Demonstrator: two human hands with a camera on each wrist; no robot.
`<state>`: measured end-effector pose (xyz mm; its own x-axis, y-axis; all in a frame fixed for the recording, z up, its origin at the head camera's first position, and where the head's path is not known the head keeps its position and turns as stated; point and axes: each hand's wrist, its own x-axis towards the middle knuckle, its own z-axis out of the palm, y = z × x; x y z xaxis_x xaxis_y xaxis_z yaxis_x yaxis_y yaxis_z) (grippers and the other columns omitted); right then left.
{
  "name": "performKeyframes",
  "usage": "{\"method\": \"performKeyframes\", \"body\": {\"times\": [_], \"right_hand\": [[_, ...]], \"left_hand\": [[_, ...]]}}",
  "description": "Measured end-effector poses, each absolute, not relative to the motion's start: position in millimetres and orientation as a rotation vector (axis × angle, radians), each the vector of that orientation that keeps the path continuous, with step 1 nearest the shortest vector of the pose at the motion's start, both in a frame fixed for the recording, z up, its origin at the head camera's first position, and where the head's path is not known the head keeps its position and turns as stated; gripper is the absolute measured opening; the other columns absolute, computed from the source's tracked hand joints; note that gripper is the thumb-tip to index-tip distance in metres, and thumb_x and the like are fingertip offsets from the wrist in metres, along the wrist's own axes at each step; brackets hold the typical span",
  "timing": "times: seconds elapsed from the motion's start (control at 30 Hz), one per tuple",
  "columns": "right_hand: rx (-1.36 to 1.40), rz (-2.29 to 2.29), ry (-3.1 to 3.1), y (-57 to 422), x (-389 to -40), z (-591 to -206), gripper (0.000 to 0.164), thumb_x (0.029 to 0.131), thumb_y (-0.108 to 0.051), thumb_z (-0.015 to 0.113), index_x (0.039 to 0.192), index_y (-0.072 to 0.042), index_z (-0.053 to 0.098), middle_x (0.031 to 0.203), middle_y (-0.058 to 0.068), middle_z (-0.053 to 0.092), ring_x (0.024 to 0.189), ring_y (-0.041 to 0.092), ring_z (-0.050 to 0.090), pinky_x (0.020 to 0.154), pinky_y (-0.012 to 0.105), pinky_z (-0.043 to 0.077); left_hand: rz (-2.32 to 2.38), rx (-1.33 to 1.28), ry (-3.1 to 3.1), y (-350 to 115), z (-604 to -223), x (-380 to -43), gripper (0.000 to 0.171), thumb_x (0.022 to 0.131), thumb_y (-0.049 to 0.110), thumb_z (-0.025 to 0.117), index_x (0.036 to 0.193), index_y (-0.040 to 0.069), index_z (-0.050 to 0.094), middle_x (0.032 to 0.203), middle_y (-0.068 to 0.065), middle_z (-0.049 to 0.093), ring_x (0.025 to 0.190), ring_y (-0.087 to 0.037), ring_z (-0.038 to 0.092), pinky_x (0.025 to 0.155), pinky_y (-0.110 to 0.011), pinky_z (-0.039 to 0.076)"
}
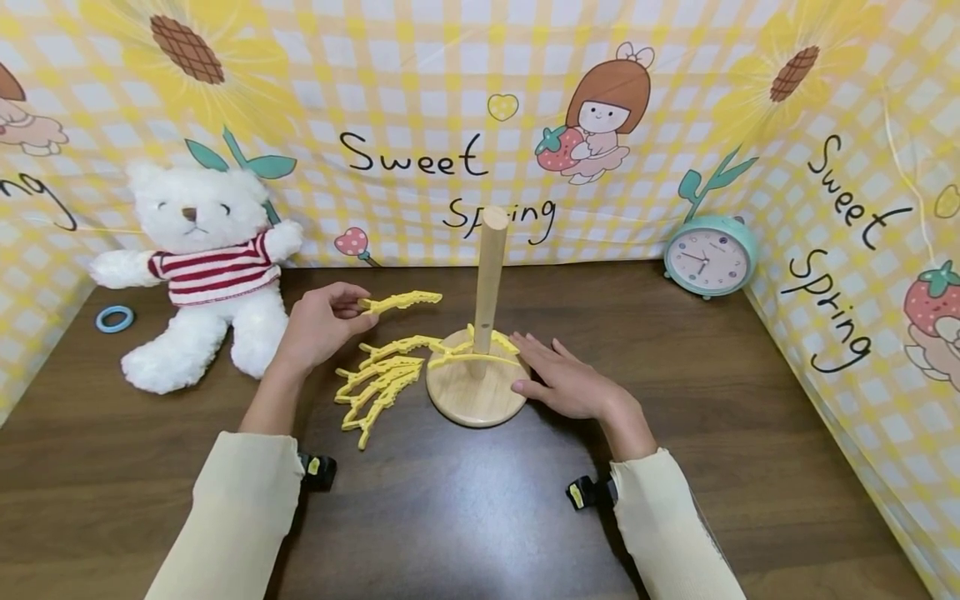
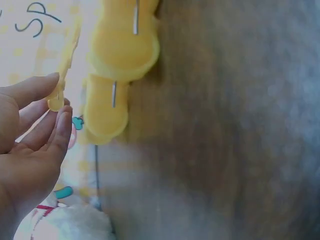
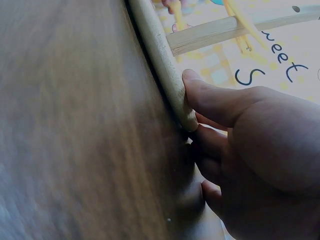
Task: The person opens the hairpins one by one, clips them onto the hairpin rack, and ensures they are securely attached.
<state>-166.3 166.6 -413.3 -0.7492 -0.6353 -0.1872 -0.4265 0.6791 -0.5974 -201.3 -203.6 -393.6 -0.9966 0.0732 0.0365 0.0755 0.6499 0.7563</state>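
Note:
A round-based wooden stand (image 1: 480,404) with an upright post stands on the table. Thin yellow curved strips lie across its base around the post. My left hand (image 1: 318,325) pinches one notched yellow strip (image 1: 408,301) between thumb and fingers, raised left of the post; the left wrist view shows the strip (image 2: 64,70) upright at the fingertips. My right hand (image 1: 570,379) holds the right rim of the base, its thumb and fingers set along the edge. Left of the base, several more notched yellow strips (image 1: 375,392) lie fanned out.
A white teddy bear (image 1: 217,275) in a striped shirt sits at the left, beside a blue ring (image 1: 114,318). At the back right stands a mint alarm clock (image 1: 708,258). Patterned cloth (image 1: 420,83) walls in the table's back and sides.

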Motion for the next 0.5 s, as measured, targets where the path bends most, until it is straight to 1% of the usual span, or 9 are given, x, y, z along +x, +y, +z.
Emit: {"method": "performKeyframes", "body": {"times": [0.1,0.23,0.3,0.37,0.43,0.5], "right_hand": [[-0.829,-0.753,2.513,167,-167,-413,0.070,0.108,-0.034,0.050,0.162,-0.006,0.016,0.168,0.010,0.015,0.154,0.023,0.010,0.123,0.045,0.000],[-0.818,-0.743,2.513,168,-167,-413,0.070,0.108,-0.036,0.049,0.162,-0.007,0.015,0.168,0.009,0.015,0.154,0.022,0.009,0.123,0.045,-0.001],[-0.812,-0.738,2.513,168,-167,-413,0.071,0.108,-0.036,0.049,0.162,-0.008,0.015,0.168,0.009,0.014,0.154,0.021,0.009,0.123,0.044,-0.001],[-0.809,-0.741,2.511,168,-168,-413,0.071,0.108,-0.036,0.049,0.163,-0.008,0.015,0.168,0.008,0.014,0.154,0.021,0.008,0.123,0.044,-0.001],[-0.808,-0.745,2.511,168,-168,-414,0.071,0.108,-0.036,0.050,0.163,-0.008,0.014,0.168,0.008,0.014,0.154,0.021,0.008,0.123,0.044,-0.001],[-0.807,-0.745,2.512,168,-168,-414,0.071,0.108,-0.036,0.049,0.163,-0.009,0.014,0.168,0.008,0.014,0.154,0.021,0.008,0.123,0.044,-0.001]], "left_hand": [[-1.319,-0.141,-2.830,-201,-389,-199,0.033,0.093,0.016,0.076,0.118,-0.001,0.065,0.114,-0.021,0.069,0.105,-0.034,0.066,0.091,-0.048,0.054],[-1.334,-0.198,-2.803,-198,-386,-194,0.035,0.094,0.023,0.076,0.117,0.000,0.063,0.114,-0.019,0.071,0.104,-0.032,0.068,0.089,-0.044,0.055],[-1.331,-0.231,-2.789,-197,-385,-191,0.038,0.094,0.029,0.076,0.117,0.002,0.063,0.113,-0.017,0.072,0.103,-0.030,0.068,0.087,-0.039,0.056],[-1.336,-0.261,-2.775,-197,-384,-188,0.040,0.094,0.033,0.076,0.118,0.004,0.064,0.112,-0.015,0.072,0.102,-0.028,0.068,0.084,-0.031,0.056],[-1.343,-0.290,-2.752,-197,-382,-183,0.040,0.094,0.034,0.075,0.119,0.005,0.065,0.112,-0.014,0.072,0.102,-0.027,0.068,0.081,-0.023,0.054],[-1.338,-0.330,-2.730,-197,-380,-180,0.041,0.095,0.034,0.074,0.124,0.006,0.067,0.112,-0.013,0.072,0.101,-0.027,0.068,0.078,-0.017,0.051]]}}
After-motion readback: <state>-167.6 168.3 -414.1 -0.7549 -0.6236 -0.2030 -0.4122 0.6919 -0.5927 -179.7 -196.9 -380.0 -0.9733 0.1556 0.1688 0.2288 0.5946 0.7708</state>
